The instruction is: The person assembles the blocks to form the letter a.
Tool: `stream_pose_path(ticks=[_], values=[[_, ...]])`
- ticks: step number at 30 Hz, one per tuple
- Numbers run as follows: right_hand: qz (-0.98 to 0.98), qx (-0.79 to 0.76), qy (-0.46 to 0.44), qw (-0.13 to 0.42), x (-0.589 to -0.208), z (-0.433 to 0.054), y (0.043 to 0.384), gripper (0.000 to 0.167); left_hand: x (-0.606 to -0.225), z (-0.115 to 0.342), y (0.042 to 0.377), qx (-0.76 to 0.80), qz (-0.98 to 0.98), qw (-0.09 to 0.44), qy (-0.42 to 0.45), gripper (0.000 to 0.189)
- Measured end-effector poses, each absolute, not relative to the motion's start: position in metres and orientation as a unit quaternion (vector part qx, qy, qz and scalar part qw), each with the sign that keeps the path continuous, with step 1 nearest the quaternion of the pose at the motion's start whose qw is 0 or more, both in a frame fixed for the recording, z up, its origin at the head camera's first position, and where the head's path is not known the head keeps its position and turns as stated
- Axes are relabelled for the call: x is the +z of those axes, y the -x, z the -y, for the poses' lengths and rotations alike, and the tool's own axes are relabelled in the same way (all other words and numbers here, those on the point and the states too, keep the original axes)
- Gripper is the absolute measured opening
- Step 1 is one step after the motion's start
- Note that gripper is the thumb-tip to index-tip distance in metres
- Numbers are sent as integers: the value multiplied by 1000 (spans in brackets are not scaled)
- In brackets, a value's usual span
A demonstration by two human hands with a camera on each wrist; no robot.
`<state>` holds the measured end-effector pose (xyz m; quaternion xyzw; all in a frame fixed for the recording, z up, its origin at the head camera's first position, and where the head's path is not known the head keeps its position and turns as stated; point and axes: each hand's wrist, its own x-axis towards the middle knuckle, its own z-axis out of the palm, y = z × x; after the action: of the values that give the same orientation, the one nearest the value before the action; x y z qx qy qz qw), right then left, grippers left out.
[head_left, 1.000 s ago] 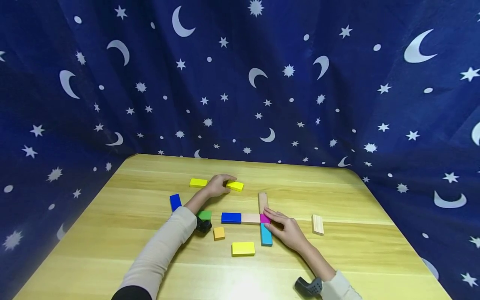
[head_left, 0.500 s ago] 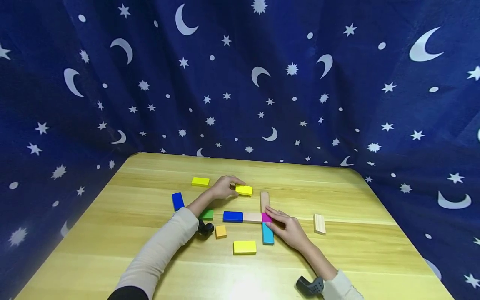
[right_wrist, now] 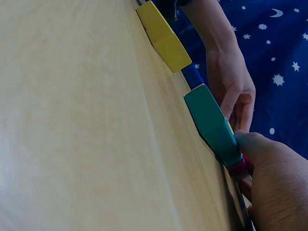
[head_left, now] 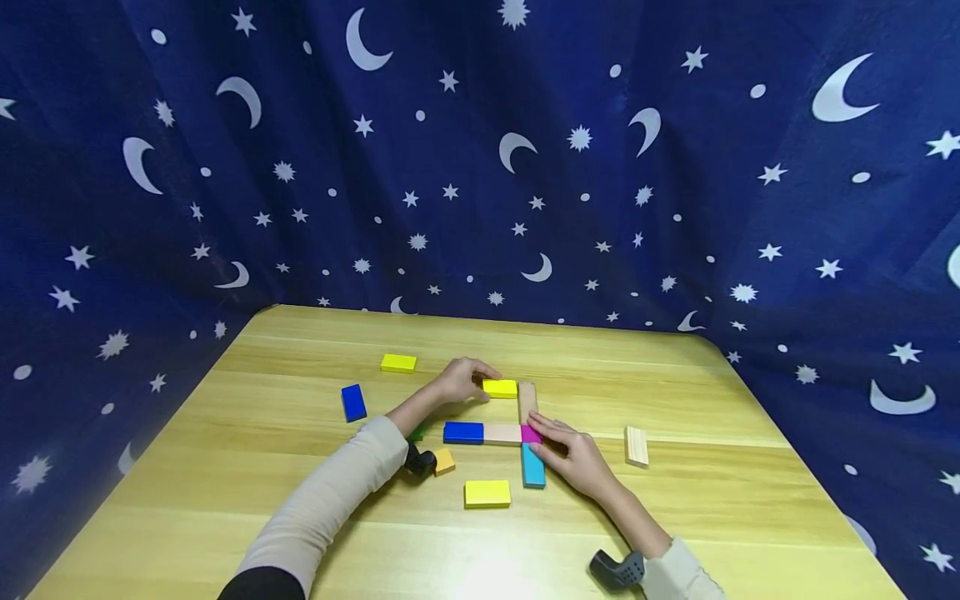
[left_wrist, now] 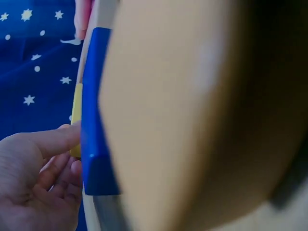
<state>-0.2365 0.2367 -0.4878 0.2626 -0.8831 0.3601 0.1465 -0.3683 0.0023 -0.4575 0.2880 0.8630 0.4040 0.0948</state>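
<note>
My left hand [head_left: 459, 382] pinches a yellow block [head_left: 501, 389] between thumb and fingers, at the far end of a row of blocks. The yellow block's right end lies right at a beige block [head_left: 527, 400] that points away from me. My right hand [head_left: 573, 460] holds a small magenta block [head_left: 530, 434], thumb on the near side and fingers on the far side. A light blue block [head_left: 533, 468] adjoins the magenta one on the near side. Leftward from it run another beige block [head_left: 502, 434] and a blue block [head_left: 463, 432].
Nearer me lies a yellow block [head_left: 487, 493]. An orange block [head_left: 445, 461] and a partly hidden green block [head_left: 417, 433] sit by my left wrist. Farther left are a blue block [head_left: 354, 402] and a yellow block [head_left: 398, 362]; a pale wooden block [head_left: 636, 447] lies right.
My left hand has slid the yellow block to the right and slightly nearer, up to the far beige block. My right hand has stayed at the magenta block.
</note>
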Motion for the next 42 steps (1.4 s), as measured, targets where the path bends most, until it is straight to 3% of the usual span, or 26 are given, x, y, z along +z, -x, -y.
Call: stream_pose_path(ticks=[42], values=[[883, 360, -263, 144, -486, -237, 235, 37, -461, -6, 365, 399, -864, 85, -296, 39]])
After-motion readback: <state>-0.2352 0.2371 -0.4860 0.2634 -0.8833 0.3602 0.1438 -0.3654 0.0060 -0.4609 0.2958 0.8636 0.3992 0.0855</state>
